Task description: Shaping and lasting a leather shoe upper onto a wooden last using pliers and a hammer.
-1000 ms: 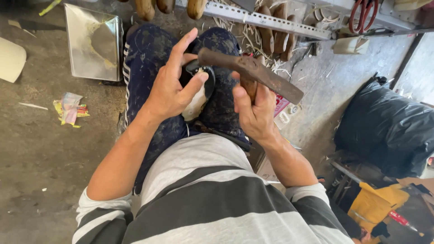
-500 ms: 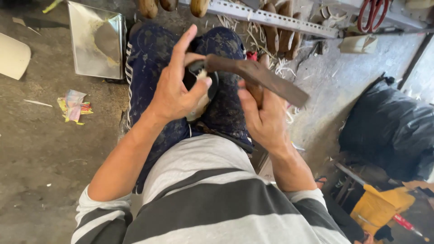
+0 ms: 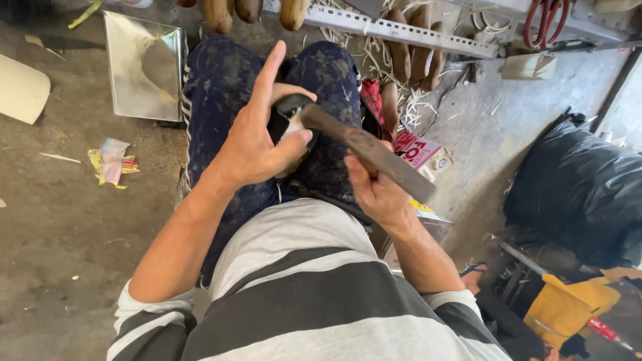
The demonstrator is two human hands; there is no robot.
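Over patterned knees, left hand (image 3: 254,144) steadies, perhaps, a shoe (image 3: 289,127); right hand (image 3: 374,190) grips a rusty blade (image 3: 374,154).

On the lap, the left hand (image 3: 257,144) cups a small pale, dark-rimmed object (image 3: 289,127), and the right hand (image 3: 374,190) just to its right grips a long brown wooden-handled tool (image 3: 374,155) whose far end lies on that object. On the floor to the left lie a square shiny metal tray (image 3: 144,67) and, nearer, a crumpled scrap of wrapper (image 3: 112,160). A perforated grey metal rail (image 3: 408,30) runs across ahead of the knees, and a black plastic bag (image 3: 582,194) sits to the far right.
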